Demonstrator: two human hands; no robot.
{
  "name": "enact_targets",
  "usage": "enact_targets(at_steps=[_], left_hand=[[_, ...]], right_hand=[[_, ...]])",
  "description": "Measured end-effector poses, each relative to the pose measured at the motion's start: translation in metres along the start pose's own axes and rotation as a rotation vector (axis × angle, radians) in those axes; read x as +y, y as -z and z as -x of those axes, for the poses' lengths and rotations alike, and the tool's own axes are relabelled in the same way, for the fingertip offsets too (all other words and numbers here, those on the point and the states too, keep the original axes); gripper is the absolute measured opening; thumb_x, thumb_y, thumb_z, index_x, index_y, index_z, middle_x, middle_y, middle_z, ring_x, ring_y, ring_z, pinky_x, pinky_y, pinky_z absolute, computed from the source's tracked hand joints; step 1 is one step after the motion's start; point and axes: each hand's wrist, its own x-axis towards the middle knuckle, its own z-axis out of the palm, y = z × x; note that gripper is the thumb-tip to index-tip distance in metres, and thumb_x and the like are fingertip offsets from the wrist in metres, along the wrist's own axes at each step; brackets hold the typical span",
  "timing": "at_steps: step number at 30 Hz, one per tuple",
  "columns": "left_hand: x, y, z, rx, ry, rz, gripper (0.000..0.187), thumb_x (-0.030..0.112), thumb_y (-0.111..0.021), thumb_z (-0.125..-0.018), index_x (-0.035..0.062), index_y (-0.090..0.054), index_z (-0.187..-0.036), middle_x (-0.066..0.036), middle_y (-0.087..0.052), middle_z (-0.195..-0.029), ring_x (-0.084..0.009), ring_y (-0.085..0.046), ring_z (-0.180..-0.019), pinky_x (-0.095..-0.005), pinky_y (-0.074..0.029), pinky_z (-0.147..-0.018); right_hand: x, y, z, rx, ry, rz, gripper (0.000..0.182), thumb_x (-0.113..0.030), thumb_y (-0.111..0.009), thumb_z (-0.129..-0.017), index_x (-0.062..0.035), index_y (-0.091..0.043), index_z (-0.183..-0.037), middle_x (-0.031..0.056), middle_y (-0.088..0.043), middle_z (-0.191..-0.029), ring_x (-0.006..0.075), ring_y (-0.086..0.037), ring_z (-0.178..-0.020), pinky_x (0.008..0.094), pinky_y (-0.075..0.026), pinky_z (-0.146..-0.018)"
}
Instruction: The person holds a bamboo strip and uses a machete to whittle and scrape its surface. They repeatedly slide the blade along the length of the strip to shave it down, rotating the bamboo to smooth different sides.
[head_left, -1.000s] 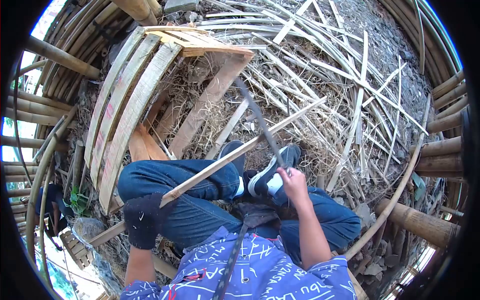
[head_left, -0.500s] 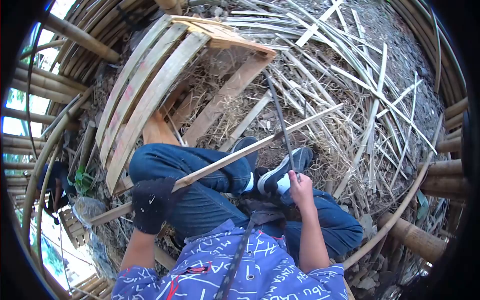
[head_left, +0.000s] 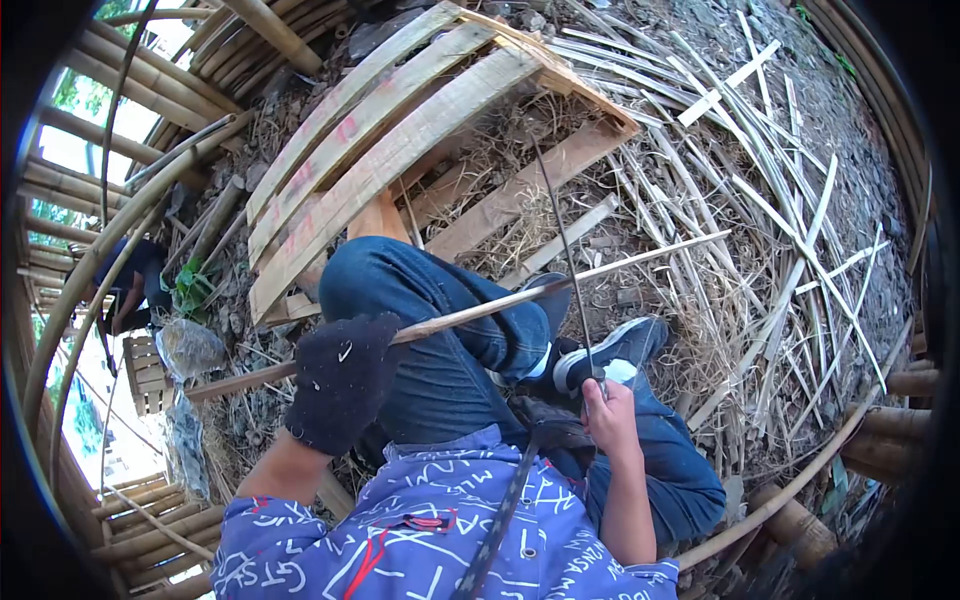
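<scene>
Gripping bamboo strip (head_left: 560,287), left hand (head_left: 340,380) in dark glove closed around it above left knee; strip runs across jeans (head_left: 430,330) out over shavings (head_left: 700,300). Right hand (head_left: 610,418) fisted on knife (head_left: 562,240) handle, blade upright, crossing strip near shoes (head_left: 610,352). Pallet (head_left: 400,130) beyond knees.

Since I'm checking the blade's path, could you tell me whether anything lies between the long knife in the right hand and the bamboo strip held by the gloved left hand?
Nothing visible does. The knife blade crosses right at the bamboo strip; whether they touch cannot be told. The right hand grips the handle, the left hand clamps the strip.
</scene>
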Motion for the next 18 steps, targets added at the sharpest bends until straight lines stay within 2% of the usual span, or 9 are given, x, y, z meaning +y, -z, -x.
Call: enact_targets(at_steps=[3,7,10,13,15,16,18], left_hand=[[-0.012,0.006,0.011,-0.113,0.042,-0.081,0.035,0.02,-0.078,-0.073,0.0153,-0.062,-0.103,0.0,-0.063,-0.093,-0.0233,-0.06,-0.084,-0.039,-0.044,-0.078],[-0.027,0.014,0.019,-0.127,0.057,-0.079,0.038,0.023,-0.081,-0.07,0.0154,-0.062,-0.102,-0.001,-0.063,-0.09,-0.0233,-0.061,-0.082,-0.0392,-0.045,-0.076],[-0.037,0.019,0.021,-0.2,0.159,-0.045,0.042,0.025,-0.082,-0.067,0.0152,-0.062,-0.102,-0.001,-0.063,-0.089,-0.0231,-0.06,-0.082,-0.0389,-0.045,-0.076],[-0.047,0.023,0.025,-0.169,0.154,-0.124,0.045,0.027,-0.084,-0.065,0.0146,-0.062,-0.102,-0.002,-0.062,-0.087,-0.0239,-0.061,-0.081,-0.0393,-0.045,-0.076],[-0.048,0.028,0.023,-0.133,0.006,-0.173,0.047,0.028,-0.084,-0.063,0.0137,-0.062,-0.102,-0.004,-0.062,-0.084,-0.0262,-0.062,-0.078,-0.0408,-0.046,-0.073],[-0.049,0.031,0.02,-0.136,0.009,-0.174,0.047,0.028,-0.084,-0.063,0.0137,-0.062,-0.102,-0.004,-0.062,-0.084,-0.0262,-0.062,-0.078,-0.0408,-0.046,-0.073],[-0.05,0.032,0.014,-0.155,-0.02,-0.029,0.044,0.025,-0.083,-0.064,0.0131,-0.063,-0.102,-0.005,-0.063,-0.082,-0.0288,-0.063,-0.075,-0.0413,-0.047,-0.07]], right_hand=[[-0.012,-0.009,0.004,-0.027,0.022,0.028,0.045,-0.035,-0.062,-0.091,-0.0002,-0.051,-0.064,0.0062,-0.048,-0.05,0.0132,-0.046,-0.048,0.0338,-0.037,-0.047],[-0.007,-0.015,0.003,-0.041,0.063,0.092,0.045,-0.034,-0.063,-0.09,0.001,-0.05,-0.065,0.0084,-0.048,-0.051,0.0136,-0.042,-0.05,0.0343,-0.036,-0.048],[-0.006,-0.013,0.006,-0.032,0.081,0.071,0.045,-0.033,-0.063,-0.09,0.0014,-0.05,-0.064,0.0078,-0.048,-0.05,0.0129,-0.041,-0.05,0.0337,-0.036,-0.048],[0.004,-0.008,0.006,-0.036,0.025,0.053,0.046,-0.033,-0.062,-0.092,0.0007,-0.049,-0.064,0.0058,-0.049,-0.05,0.0122,-0.046,-0.046,0.0319,-0.037,-0.046],[0.004,-0.005,0.007,-0.04,-0.012,0.045,0.046,-0.033,-0.061,-0.093,0.0,-0.049,-0.064,0.0049,-0.049,-0.05,0.0117,-0.048,-0.045,0.0311,-0.037,-0.044],[0.001,-0.003,0.009,-0.051,-0.028,-0.001,0.045,-0.033,-0.06,-0.094,-0.0012,-0.049,-0.064,0.0037,-0.05,-0.05,0.0112,-0.049,-0.044,0.0297,-0.037,-0.043],[0.002,-0.001,0.011,-0.058,-0.046,-0.049,0.044,-0.033,-0.059,-0.094,-0.0023,-0.05,-0.064,0.0026,-0.05,-0.05,0.0107,-0.05,-0.043,0.0284,-0.037,-0.041]])
